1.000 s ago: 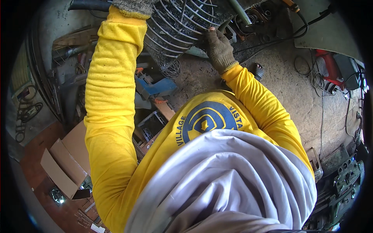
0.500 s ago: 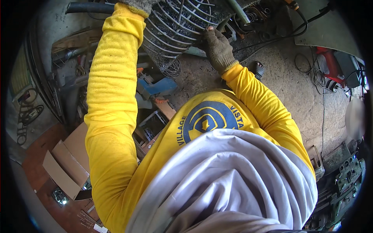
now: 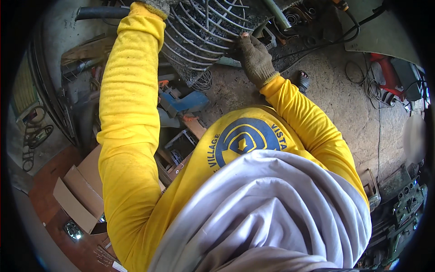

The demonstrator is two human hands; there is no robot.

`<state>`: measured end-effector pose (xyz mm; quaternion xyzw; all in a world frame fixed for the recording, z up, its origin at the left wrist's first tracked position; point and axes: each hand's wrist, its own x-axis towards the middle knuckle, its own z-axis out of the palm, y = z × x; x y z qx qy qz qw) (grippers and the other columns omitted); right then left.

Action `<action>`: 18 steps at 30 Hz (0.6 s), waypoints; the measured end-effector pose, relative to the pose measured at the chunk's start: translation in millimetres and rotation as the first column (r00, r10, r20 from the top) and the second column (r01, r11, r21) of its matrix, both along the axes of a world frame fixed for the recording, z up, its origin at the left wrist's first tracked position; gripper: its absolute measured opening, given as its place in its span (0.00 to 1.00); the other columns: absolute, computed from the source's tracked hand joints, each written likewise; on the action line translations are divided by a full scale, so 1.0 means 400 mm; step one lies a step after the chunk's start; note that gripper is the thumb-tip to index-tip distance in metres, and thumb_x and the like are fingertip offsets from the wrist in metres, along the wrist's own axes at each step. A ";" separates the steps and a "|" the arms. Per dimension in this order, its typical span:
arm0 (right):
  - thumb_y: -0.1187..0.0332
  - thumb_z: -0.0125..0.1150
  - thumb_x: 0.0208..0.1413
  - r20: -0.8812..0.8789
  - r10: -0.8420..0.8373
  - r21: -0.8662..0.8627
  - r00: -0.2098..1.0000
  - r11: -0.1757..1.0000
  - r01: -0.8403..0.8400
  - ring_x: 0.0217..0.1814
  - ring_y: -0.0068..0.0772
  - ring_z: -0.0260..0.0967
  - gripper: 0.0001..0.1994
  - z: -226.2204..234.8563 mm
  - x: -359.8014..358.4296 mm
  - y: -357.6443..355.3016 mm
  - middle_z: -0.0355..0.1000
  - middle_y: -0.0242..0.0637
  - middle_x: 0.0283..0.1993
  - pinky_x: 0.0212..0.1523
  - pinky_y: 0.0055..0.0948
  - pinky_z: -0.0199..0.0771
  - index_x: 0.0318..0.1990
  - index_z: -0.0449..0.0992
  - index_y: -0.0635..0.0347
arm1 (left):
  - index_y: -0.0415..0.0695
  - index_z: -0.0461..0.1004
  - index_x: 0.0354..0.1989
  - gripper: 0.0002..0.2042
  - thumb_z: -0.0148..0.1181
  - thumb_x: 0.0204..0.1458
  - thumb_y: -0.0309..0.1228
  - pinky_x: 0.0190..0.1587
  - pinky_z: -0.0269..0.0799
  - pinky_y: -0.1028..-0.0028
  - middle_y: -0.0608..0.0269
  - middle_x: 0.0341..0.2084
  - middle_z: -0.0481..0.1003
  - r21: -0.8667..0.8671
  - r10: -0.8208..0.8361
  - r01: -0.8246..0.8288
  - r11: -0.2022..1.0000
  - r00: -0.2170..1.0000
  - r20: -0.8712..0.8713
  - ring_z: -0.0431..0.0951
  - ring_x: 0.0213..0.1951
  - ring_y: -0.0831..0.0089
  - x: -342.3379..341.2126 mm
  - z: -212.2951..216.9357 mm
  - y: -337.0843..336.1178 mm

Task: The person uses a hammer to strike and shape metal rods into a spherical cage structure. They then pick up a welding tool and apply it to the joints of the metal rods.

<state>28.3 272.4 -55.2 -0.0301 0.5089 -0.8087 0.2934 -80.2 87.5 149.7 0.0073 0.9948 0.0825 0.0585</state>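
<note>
A rack of curved metal rods [image 3: 199, 38], crossed by straighter rods, lies on a dark, gritty work surface [image 3: 253, 18] at the top of the view. My right hand [image 3: 256, 60], in a brown knit glove with a bare thumb tip, closes on the rack's right side where the rods end. My left hand [image 3: 157, 5], in a greyish knit glove, is at the rack's left side. The upper edge cuts it off, so its fingers are hidden. A dark pipe [image 3: 102, 12] sticks out leftward beside my left wrist.
A green metal tube [image 3: 276, 14] lies beyond my right hand. Below the surface are a coil of wire [image 3: 202, 81] and a blue metal part [image 3: 188, 100]. A red machine [image 3: 385, 77] with cables stands right. Open cardboard boxes [image 3: 79, 195] sit lower left. Another person's sandalled foot [image 3: 303, 81] shows near my right forearm.
My view has shifted slightly. Both hands remain at the rack, my left arm a touch further left in the picture; the rack has barely moved.
</note>
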 end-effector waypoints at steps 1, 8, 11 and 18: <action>0.45 0.43 0.70 0.029 0.013 -0.020 0.999 1.000 -0.012 0.49 0.39 0.77 0.30 0.007 -0.001 0.002 0.77 0.48 0.48 0.55 0.34 0.76 0.53 0.72 0.71 | 0.40 0.76 0.48 0.21 0.47 0.65 0.46 0.44 0.73 0.64 0.54 0.37 0.79 0.030 0.013 -0.013 0.999 1.000 -0.002 0.79 0.38 0.60 -0.003 -0.006 -0.004; 0.50 0.46 0.70 0.152 0.132 -0.095 0.980 0.988 -0.118 0.48 0.38 0.76 0.26 0.012 -0.006 0.018 0.77 0.46 0.47 0.57 0.34 0.74 0.51 0.73 0.70 | 0.41 0.76 0.45 0.20 0.47 0.66 0.46 0.42 0.74 0.67 0.59 0.34 0.80 0.167 0.038 -0.031 0.986 0.998 -0.040 0.80 0.35 0.67 -0.029 -0.046 -0.013; 0.51 0.47 0.70 0.154 0.123 -0.115 0.980 0.988 -0.105 0.48 0.36 0.76 0.24 0.006 -0.002 0.015 0.77 0.45 0.47 0.57 0.34 0.75 0.51 0.73 0.68 | 0.40 0.77 0.42 0.21 0.48 0.66 0.47 0.39 0.75 0.69 0.61 0.30 0.80 0.336 0.291 -0.308 0.890 0.951 0.102 0.80 0.33 0.70 -0.026 -0.035 0.038; 0.53 0.51 0.69 0.020 0.154 -0.003 0.988 0.988 -0.154 0.47 0.34 0.76 0.23 -0.048 -0.002 0.025 0.77 0.42 0.48 0.54 0.32 0.76 0.56 0.72 0.67 | 0.39 0.77 0.38 0.27 0.47 0.64 0.55 0.36 0.74 0.71 0.59 0.25 0.79 0.646 0.239 -0.173 0.744 0.971 -0.015 0.80 0.29 0.71 -0.010 -0.116 -0.010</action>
